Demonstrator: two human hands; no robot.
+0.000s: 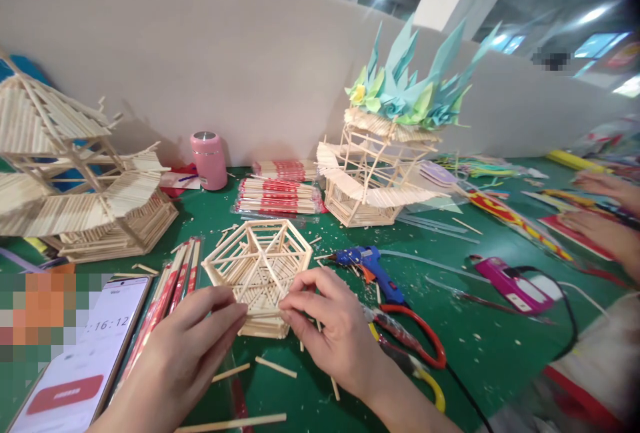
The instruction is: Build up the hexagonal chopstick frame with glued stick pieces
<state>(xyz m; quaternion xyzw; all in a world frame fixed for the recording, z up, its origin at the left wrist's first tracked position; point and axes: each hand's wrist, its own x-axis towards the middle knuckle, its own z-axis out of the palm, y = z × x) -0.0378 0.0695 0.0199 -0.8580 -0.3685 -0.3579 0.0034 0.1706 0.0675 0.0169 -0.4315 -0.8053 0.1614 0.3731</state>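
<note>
On bench (490, 346), L hand (205, 333) & R hand (327, 326) pinched stick frame (261, 279) up front; prob. light, stiff, fragile, best gripped low.

Left hand (195, 333) is curving inward, fingers (225, 323) lying together; opposite, the right hand (285, 308) is pinching between thumb (303, 331) and fingertips.
</note>
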